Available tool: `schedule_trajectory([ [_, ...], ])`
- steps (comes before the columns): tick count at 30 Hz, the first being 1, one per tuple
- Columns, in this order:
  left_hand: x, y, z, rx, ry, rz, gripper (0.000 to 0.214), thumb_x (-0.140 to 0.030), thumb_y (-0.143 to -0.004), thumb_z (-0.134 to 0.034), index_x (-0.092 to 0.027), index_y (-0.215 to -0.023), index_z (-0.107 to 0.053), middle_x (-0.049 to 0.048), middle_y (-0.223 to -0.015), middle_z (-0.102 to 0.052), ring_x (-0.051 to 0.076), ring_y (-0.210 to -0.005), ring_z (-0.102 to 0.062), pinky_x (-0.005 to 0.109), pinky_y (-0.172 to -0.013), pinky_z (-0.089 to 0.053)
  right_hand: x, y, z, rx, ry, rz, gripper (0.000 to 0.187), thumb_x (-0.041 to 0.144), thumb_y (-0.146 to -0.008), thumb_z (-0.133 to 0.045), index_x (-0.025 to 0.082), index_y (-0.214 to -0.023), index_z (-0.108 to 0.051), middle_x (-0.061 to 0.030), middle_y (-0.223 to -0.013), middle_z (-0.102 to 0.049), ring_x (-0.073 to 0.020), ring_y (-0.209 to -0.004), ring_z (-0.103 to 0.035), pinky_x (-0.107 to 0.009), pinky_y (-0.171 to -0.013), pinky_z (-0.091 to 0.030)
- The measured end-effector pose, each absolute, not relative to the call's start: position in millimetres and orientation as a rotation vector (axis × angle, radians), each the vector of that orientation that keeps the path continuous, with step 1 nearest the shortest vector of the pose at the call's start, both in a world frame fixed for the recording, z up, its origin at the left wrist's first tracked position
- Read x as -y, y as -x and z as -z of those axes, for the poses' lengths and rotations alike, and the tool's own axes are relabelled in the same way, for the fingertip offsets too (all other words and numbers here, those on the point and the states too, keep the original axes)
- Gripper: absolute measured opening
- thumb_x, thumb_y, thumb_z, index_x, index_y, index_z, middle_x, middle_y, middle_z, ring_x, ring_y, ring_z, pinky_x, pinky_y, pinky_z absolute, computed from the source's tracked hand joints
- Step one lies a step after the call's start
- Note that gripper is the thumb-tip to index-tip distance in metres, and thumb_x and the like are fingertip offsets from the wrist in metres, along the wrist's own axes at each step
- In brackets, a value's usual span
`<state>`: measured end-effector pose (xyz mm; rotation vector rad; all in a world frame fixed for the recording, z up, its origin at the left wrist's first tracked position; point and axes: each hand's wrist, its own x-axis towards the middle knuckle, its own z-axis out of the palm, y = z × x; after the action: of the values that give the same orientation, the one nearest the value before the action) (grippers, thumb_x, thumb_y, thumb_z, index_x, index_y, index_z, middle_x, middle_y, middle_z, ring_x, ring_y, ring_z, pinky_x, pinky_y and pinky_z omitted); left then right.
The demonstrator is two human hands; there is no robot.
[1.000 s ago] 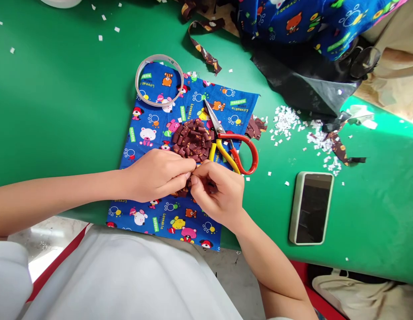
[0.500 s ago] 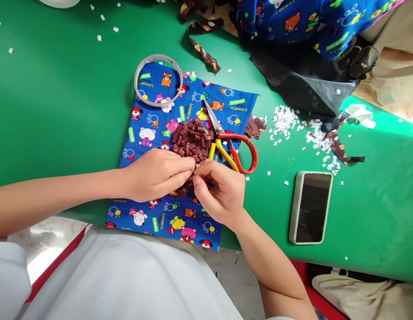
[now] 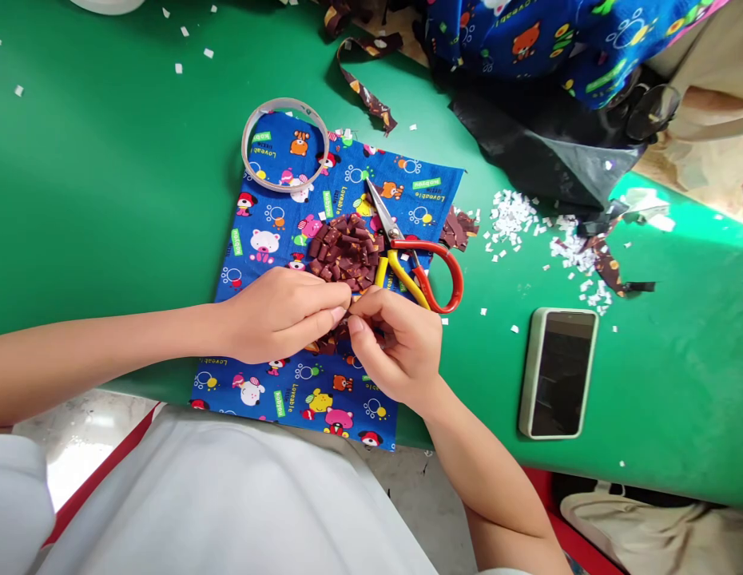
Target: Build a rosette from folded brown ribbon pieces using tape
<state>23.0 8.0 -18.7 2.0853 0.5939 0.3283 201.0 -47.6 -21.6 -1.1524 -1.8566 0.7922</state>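
Note:
My left hand [image 3: 291, 313] and my right hand [image 3: 399, 339] meet fingertip to fingertip over a blue cloth [image 3: 323, 399] printed with cartoon animals. Both are closed in a pinch; whatever lies between the fingers is too small to make out. Just beyond them is a heap of small dark brown fabric pieces [image 3: 346, 251], and more brown pieces [image 3: 325, 345] show below the fingers, partly hidden. Scissors [image 3: 392, 231] with one red and one yellow handle lie beside the heap, their points facing away from me. A roll of tape [image 3: 247, 148] rests on the cloth's far left corner.
On the green table [image 3: 120, 200], a phone [image 3: 560, 374] lies to the right. White paper bits [image 3: 515, 220] are scattered near a black plastic bag [image 3: 515, 144]. Brown fabric strips [image 3: 365, 92] and more printed blue cloth [image 3: 527, 40] lie at the back.
Hardly anything differs. Both hands stay pinched together in the same place, with only a slight shift of the right fingers.

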Motion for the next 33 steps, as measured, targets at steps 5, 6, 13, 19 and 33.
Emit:
schedule_trajectory([
  [5, -7.8, -23.4, 18.6, -0.596, -2.086, -0.329, 0.024, -0.022, -0.094, -0.033, -0.019, -0.072, -0.04, -0.0032, -0.06, -0.045, 0.011, -0.057, -0.043, 0.024, -0.058, -0.032, 47.7, -201.3, 21.7, 1.859, 1.153, -0.788, 0.015, 0.007, -0.083, -0.05, 0.02, -0.074, -0.047, 0.0055, -0.058, -0.044, -0.0051, -0.05, -0.036, -0.018, -0.045, -0.031],
  [6, -7.9, -23.2, 18.6, -0.597, -2.086, -0.329, 0.023, -0.022, -0.094, -0.033, -0.019, -0.072, -0.04, -0.0031, -0.06, -0.046, 0.011, -0.057, -0.043, 0.024, -0.058, -0.032, 47.6, -201.5, 21.5, 1.861, 1.155, -0.788, 0.015, 0.007, -0.083, -0.05, 0.02, -0.074, -0.047, 0.0055, -0.058, -0.044, -0.0052, -0.05, -0.037, -0.018, -0.045, -0.031],
  [13, -8.8, -22.2, 18.9, -0.591, -2.083, -0.328, 0.023, -0.022, -0.094, -0.032, -0.019, -0.074, -0.043, -0.0024, -0.062, -0.049, 0.011, -0.06, -0.046, 0.024, -0.06, -0.034, 47.3, -201.6, 20.4, 1.867, 1.151, -0.79, 0.015, 0.007, -0.083, -0.05, 0.019, -0.075, -0.047, 0.0057, -0.059, -0.044, -0.0047, -0.05, -0.036, -0.018, -0.045, -0.031],
  [19, -8.0, -22.7, 18.2, -0.6, -2.082, -0.326, 0.023, -0.022, -0.094, -0.034, -0.019, -0.073, -0.042, -0.0031, -0.06, -0.046, 0.011, -0.057, -0.044, 0.024, -0.058, -0.032, 47.1, -201.4, 20.2, 1.876, 1.155, -0.779, 0.015, 0.007, -0.083, -0.05, 0.019, -0.074, -0.046, 0.006, -0.058, -0.042, -0.0046, -0.049, -0.035, -0.018, -0.045, -0.031],
  [33, -8.5, -22.1, 20.3, -0.579, -2.14, -0.344, 0.025, -0.024, -0.097, -0.037, -0.019, -0.074, -0.044, -0.0029, -0.062, -0.048, 0.01, -0.059, -0.045, 0.023, -0.058, -0.033, 47.8, -204.3, 20.9, 1.884, 1.145, -0.8, 0.015, 0.006, -0.083, -0.049, 0.019, -0.075, -0.047, 0.0049, -0.06, -0.044, -0.0055, -0.052, -0.038, -0.019, -0.047, -0.033],
])
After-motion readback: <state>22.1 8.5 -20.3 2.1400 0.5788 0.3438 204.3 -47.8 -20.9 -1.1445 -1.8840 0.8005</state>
